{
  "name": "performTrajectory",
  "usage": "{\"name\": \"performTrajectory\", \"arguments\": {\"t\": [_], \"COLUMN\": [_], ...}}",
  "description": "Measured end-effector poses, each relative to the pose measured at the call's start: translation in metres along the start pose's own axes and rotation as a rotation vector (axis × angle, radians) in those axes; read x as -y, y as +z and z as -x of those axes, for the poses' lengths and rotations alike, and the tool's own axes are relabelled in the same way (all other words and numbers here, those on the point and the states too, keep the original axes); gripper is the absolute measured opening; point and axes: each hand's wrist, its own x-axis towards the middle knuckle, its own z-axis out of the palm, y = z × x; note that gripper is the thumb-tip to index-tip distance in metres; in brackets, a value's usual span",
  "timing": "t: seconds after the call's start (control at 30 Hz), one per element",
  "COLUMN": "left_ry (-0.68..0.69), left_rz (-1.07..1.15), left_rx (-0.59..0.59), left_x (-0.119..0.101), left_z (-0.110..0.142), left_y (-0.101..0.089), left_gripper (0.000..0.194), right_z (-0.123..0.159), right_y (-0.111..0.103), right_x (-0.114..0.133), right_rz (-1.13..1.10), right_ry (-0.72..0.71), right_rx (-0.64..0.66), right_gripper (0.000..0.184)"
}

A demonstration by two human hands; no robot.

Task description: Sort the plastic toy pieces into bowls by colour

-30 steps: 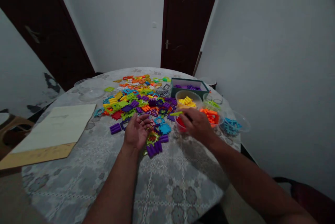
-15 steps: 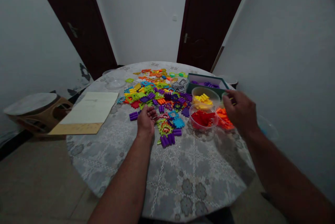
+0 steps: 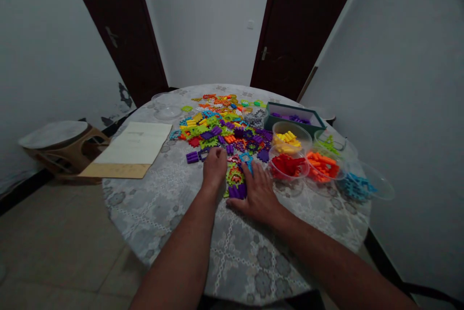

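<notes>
My left hand [image 3: 214, 169] is at the near edge of the pile with its fingers curled closed; whatever they may hold is hidden. My right hand [image 3: 261, 193] lies low over the table, palm down and fingers spread, partly covering a small group of pieces. Between the hands are a lime-green gear piece [image 3: 234, 172] and purple tube connectors [image 3: 237, 191]. A light-blue gear piece [image 3: 247, 159] shows at my right fingertips. Left of my left hand sits another purple connector [image 3: 192, 157].
A mixed pile of plastic pieces [image 3: 210, 132] spreads behind the hands. To the right stand clear tubs of yellow [image 3: 288, 141], red [image 3: 289, 165], orange [image 3: 322, 167] and blue pieces [image 3: 357, 187]. A dark green box [image 3: 315, 129] sits behind them. Paper [image 3: 139, 140] lies at left.
My right hand has come from above the tubs on the right to the small group near my left hand, its fingers now spread. My left hand has turned and its fingers have closed.
</notes>
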Motion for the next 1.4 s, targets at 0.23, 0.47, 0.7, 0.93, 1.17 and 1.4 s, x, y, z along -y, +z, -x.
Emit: {"name": "performTrajectory", "arguments": {"t": [0.23,0.47,0.7,0.93,1.17,1.4], "left_ry": [0.24,0.201,0.209,0.294,0.122,0.163], "left_rz": [-0.27,-0.221,-0.224,-0.271,-0.193,-0.322], "left_rx": [0.045,0.058,0.053,-0.007,-0.029,-0.013], "left_x": [0.004,-0.002,-0.004,-0.007,-0.009,-0.003], "left_z": [0.01,0.01,0.007,0.01,0.008,0.004], "left_y": [0.002,-0.001,-0.003,-0.002,-0.003,-0.004], "left_gripper": [0.013,0.019,0.016,0.015,0.018,0.015], "right_z": [-0.013,-0.025,-0.025,-0.026,-0.028,-0.03], "right_y": [0.013,0.014,0.014,0.014,0.011,0.017], "right_x": [0.0,0.001,0.001,0.002,-0.001,-0.005], "right_rz": [-0.011,-0.025,-0.072,-0.09,-0.14,-0.131], "right_ry": [-0.003,-0.039,-0.073,-0.099,-0.095,-0.107], "right_rx": [-0.036,-0.028,-0.029,-0.037,-0.049,-0.121], "right_gripper": [0.091,0.076,0.072,0.068,0.065,0.059]}}
